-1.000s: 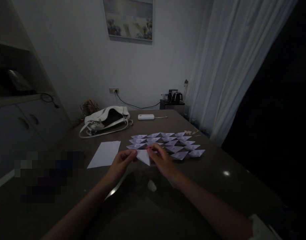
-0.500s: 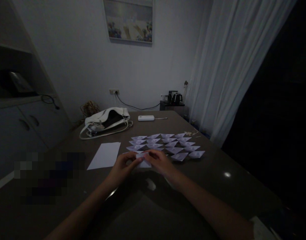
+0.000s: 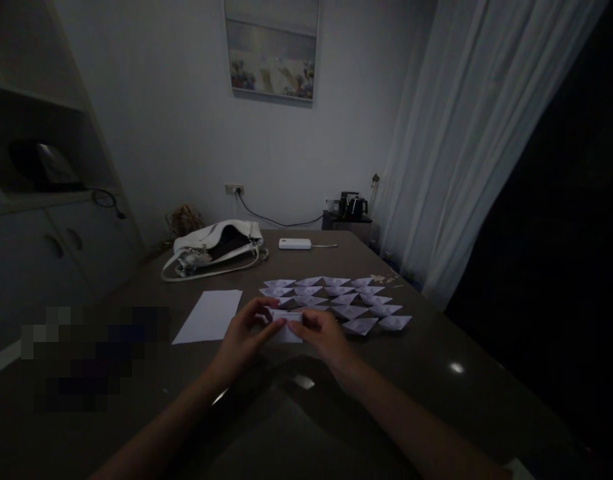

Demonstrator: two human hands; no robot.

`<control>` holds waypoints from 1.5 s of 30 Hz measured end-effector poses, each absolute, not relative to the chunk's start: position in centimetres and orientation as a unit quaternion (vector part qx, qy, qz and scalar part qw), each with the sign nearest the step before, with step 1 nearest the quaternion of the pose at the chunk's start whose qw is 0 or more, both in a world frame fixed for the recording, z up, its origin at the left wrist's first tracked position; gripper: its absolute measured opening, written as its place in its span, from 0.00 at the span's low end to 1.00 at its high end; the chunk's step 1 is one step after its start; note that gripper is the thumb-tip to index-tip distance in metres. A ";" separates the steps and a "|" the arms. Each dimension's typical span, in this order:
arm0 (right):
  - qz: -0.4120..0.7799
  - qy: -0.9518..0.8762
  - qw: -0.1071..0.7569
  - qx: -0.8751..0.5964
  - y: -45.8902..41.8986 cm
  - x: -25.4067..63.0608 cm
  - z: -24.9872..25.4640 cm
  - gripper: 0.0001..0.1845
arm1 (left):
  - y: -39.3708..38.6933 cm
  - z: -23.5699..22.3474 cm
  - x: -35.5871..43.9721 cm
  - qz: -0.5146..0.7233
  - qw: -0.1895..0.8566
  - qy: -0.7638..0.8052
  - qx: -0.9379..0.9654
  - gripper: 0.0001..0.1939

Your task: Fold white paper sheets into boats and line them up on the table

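Between my hands is a small folded piece of white paper (image 3: 288, 333), held just above the near part of the brown table (image 3: 416, 380). My left hand (image 3: 245, 335) grips its left side, thumb in front and fingers behind. On the other side my right hand (image 3: 323, 335) pinches the right edge, its thumb on the front face. Right behind my hands stand several white paper boats (image 3: 349, 311) in rows, a few partly hidden by my fingers. White paper sheets (image 3: 209, 316) lie flat to the left of my left hand.
At the table's far left sits a white handbag (image 3: 213, 248) with its strap trailing forward. A white power bank (image 3: 295, 244) with a short cable lies at the back. Small pale bits (image 3: 383, 279) are scattered near the right edge. A blurred patch (image 3: 96, 357) covers the left.
The folded paper has tipped so more of its front face and top edge shows, and my right fingers have moved down its right side. The camera view has shifted slightly.
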State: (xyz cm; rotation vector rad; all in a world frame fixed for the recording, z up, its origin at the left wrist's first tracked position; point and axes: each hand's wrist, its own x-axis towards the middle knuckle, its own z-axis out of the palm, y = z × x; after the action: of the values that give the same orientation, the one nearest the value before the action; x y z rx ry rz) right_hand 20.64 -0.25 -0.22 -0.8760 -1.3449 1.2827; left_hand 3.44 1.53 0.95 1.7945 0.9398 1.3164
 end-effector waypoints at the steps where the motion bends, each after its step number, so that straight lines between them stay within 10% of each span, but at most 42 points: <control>1: 0.535 -0.560 0.517 -0.364 -0.2 20.6 -0.3 0.22 | 1.5 1.1 3.5 0.501 0.372 0.367 0.690 0.16; 29: 0.332 -0.650 0.553 -0.402 -0.8 21.0 0.8 0.05 | 1.6 1.0 3.2 0.474 0.393 0.391 0.684 0.13; 45: 0.198 -0.770 0.399 -0.457 -1.2 21.4 0.8 0.04 | 1.6 2.2 2.5 0.412 0.293 0.407 0.761 0.03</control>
State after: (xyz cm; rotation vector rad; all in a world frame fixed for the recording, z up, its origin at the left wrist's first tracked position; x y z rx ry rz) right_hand 21.42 -1.24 0.85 -1.1574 -1.9475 0.4999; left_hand 2.48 1.65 2.24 2.0271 1.0829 1.0968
